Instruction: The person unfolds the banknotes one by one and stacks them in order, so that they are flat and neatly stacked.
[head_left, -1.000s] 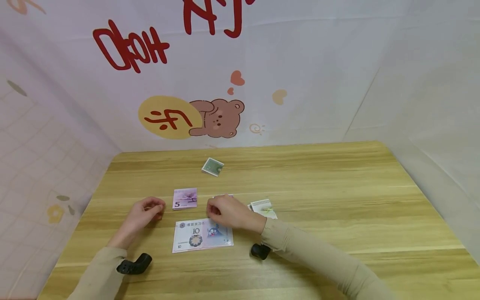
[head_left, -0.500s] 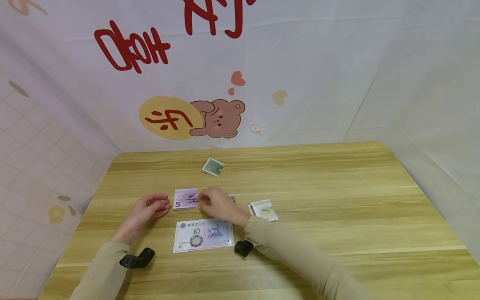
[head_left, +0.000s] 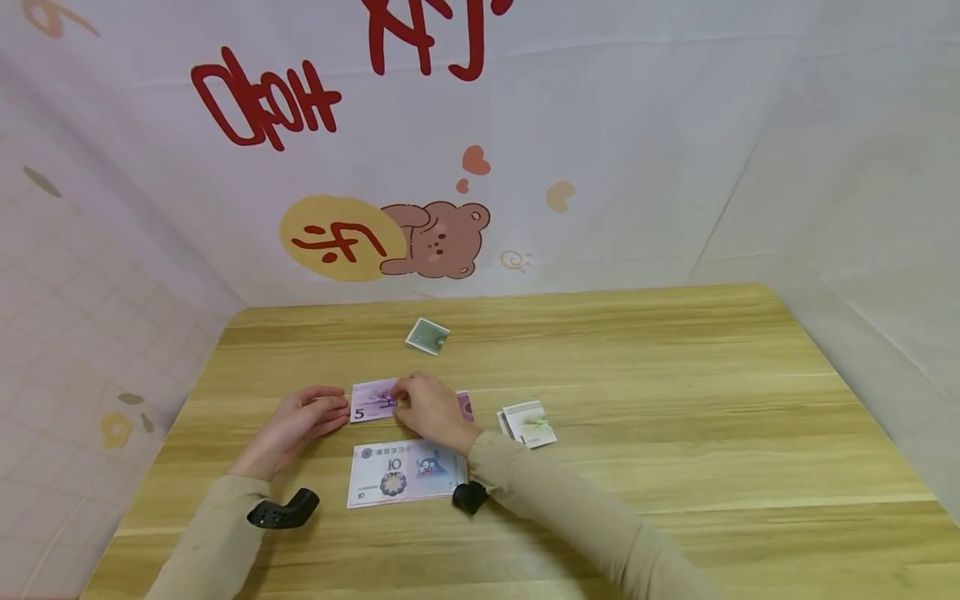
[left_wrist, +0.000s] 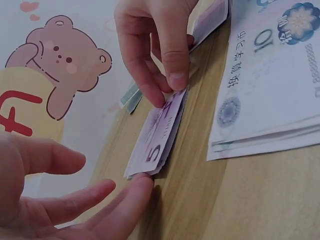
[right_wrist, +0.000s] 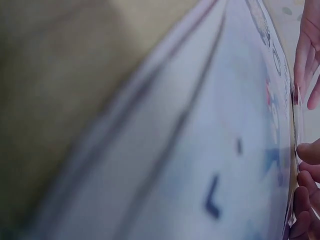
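A small stack of purple 5-yuan play banknotes (head_left: 367, 402) lies left of the table's middle. My right hand (head_left: 435, 412) pinches its right end between thumb and fingers; in the left wrist view the thumb (left_wrist: 177, 80) presses on top. My left hand (head_left: 303, 421) is at the stack's left end, fingers loosely extended, with one fingertip (left_wrist: 142, 181) right at the edge. Just nearer to me lies a stack of pale 10-yuan play banknotes (head_left: 382, 479), partly beneath my right wrist in the head view. Another purple note (head_left: 466, 406) shows behind the right hand.
Farther back sits a small green stack of notes (head_left: 427, 337). On the right are whitish-green 1-yuan notes (head_left: 531, 423). A printed cloth (head_left: 615, 150) hangs along the table's back edge. Black wrist devices (head_left: 285, 510) are at both cuffs.
My right hand has moved left from above the 10-yuan notes to the purple stack and now pinches its right end. My left hand has come in to the stack's left edge.
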